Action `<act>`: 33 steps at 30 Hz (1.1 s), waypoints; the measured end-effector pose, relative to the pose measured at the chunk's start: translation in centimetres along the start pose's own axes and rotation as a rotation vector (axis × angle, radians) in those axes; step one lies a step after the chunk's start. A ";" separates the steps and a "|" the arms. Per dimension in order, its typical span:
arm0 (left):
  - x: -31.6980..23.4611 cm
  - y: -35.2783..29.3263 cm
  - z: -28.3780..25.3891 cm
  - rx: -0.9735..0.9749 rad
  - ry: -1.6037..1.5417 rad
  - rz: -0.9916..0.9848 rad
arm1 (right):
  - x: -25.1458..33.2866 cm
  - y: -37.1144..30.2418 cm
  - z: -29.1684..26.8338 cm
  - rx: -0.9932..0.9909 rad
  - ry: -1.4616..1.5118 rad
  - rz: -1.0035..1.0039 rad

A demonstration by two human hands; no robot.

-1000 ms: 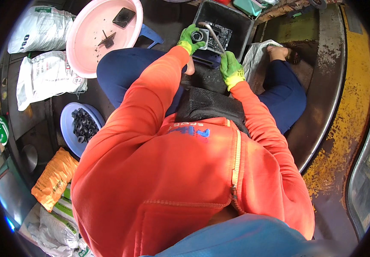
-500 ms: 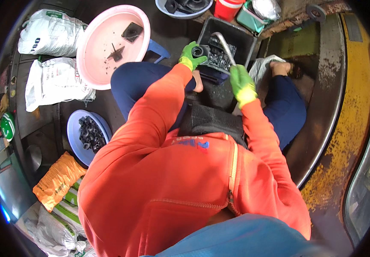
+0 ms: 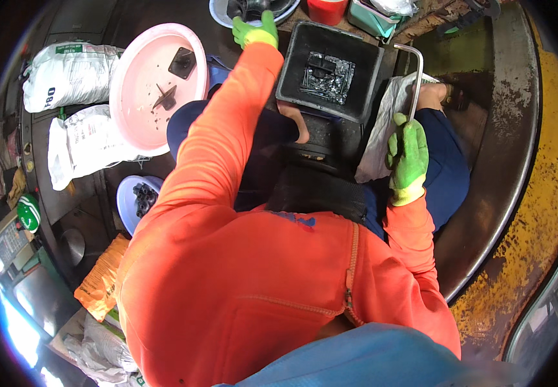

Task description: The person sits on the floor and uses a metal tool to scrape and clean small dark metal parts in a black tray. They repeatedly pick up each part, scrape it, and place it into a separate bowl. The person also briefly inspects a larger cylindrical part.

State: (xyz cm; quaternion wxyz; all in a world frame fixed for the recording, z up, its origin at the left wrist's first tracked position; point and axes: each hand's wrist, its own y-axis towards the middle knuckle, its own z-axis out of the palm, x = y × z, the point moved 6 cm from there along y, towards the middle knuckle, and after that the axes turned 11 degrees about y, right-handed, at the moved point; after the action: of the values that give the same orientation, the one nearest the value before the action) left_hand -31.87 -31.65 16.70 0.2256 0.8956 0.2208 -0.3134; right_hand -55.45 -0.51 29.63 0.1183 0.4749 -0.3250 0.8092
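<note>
My left hand (image 3: 256, 32), in a green glove, reaches to the near edge of a pale blue basin (image 3: 219, 16) at the top. Its thumb and fingers lie on either side of a black part (image 3: 253, 9), partly cut off by the picture's edge. Other dark parts lie in that basin. My right hand (image 3: 410, 155), gloved in green too, is closed round the lower end of a bent metal rod (image 3: 419, 71). The rod stands up from the hand and hooks to the left at its top. Between my hands sits a black square tub (image 3: 363, 106) with shiny wet-looking black pieces (image 3: 327, 77) inside.
A pink basin (image 3: 124, 64) to the left holds two dark pieces. White sacks (image 3: 72, 74) stand beyond it, and a blue basin of black parts (image 3: 127, 203) sits lower down. A red container (image 3: 326, 10) and a green box (image 3: 366, 24) are behind the tub. A yellow, worn metal edge (image 3: 550, 122) runs along the right.
My left hand has moved from the tub up to the blue basin with the black part. My right hand has drawn the rod out of the tub, rightward and nearer to me.
</note>
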 end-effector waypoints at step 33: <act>10.7 -9.0 -0.2 1.120 0.486 0.697 | -13.3 3.2 4.0 0.414 -1.192 -0.079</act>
State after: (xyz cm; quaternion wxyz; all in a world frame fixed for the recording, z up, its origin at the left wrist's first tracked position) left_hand -29.06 -21.57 7.38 -0.2378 0.9404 -0.2295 -0.0806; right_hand -47.40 -3.94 18.39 -0.1478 0.8688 -0.1541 0.4469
